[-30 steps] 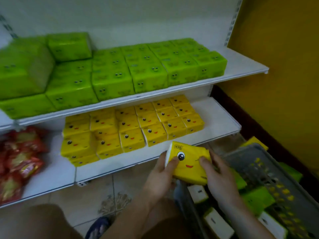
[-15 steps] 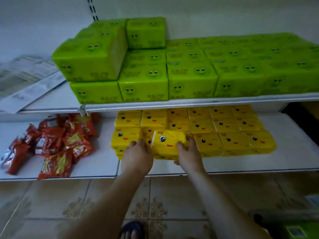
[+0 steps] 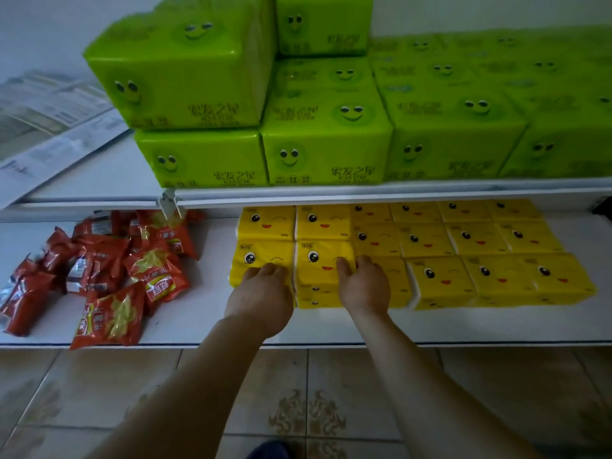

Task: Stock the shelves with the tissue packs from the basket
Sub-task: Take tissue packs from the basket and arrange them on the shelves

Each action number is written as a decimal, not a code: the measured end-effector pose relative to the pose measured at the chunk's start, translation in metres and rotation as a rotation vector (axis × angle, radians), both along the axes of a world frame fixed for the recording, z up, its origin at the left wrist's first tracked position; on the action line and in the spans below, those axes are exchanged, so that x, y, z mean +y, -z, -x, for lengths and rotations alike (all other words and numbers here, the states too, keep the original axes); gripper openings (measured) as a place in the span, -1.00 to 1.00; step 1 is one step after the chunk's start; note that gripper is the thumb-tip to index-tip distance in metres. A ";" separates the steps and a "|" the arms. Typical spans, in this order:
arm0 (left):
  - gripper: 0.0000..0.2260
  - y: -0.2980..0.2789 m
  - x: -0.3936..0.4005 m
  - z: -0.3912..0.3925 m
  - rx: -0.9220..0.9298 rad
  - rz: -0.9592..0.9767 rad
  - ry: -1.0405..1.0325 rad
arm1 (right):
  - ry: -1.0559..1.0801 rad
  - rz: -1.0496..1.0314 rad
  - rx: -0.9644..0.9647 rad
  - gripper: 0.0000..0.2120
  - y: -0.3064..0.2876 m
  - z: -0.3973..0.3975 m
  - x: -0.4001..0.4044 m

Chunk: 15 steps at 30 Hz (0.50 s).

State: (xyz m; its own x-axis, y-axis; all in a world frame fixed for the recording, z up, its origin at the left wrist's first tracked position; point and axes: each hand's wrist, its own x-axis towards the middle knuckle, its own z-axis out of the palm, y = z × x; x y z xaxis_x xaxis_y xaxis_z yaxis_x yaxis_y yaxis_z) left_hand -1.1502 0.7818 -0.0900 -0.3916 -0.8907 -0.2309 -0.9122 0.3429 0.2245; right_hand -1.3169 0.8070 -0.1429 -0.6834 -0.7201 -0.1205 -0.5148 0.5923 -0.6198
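A yellow tissue pack (image 3: pixel 323 265) with a winking face sits on top of another yellow pack at the front of the lower shelf (image 3: pixel 205 313). My left hand (image 3: pixel 261 293) holds its left side, fingers curled over the seam with the neighbouring yellow pack (image 3: pixel 261 256). At the pack's right edge my right hand (image 3: pixel 362 283) grips it with bent fingers. More yellow packs (image 3: pixel 480 240) fill the shelf in rows to the right. The basket is out of view.
Green tissue packs (image 3: pixel 324 140) are stacked on the upper shelf (image 3: pixel 397 193), which overhangs the yellow rows. Red snack bags (image 3: pixel 112 260) lie loose on the lower shelf's left part. Newspaper (image 3: pixel 49 117) lies at the upper left. Tiled floor (image 3: pixel 308 409) runs below.
I turned from the basket to the shelf and carried the yellow pack forward in both hands. It now rests on the front stack in the lower shelf.
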 end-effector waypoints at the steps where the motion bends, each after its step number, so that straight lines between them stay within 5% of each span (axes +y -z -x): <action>1: -0.68 -0.004 -0.001 0.002 -0.001 0.001 -0.013 | -0.042 0.007 -0.008 -0.59 -0.002 0.006 0.002; 6: -0.64 -0.033 0.016 0.040 0.086 0.072 0.018 | -0.122 0.145 -0.039 -0.70 -0.047 0.037 0.042; 11: -0.77 -0.069 0.074 0.111 0.381 0.040 0.140 | -0.127 0.245 -0.178 -0.81 -0.104 0.092 0.134; 15: -0.82 -0.090 0.157 0.172 0.586 -0.106 0.318 | -0.090 0.130 -0.149 -0.83 -0.134 0.147 0.238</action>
State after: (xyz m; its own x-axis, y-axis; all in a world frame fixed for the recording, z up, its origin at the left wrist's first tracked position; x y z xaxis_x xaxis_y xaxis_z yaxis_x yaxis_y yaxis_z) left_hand -1.3223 0.9389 0.0003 -0.7178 -0.6960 0.0202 -0.4877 0.5233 0.6988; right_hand -1.4635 1.0447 -0.0090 -0.5975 -0.7932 -0.1177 -0.4589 0.4587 -0.7609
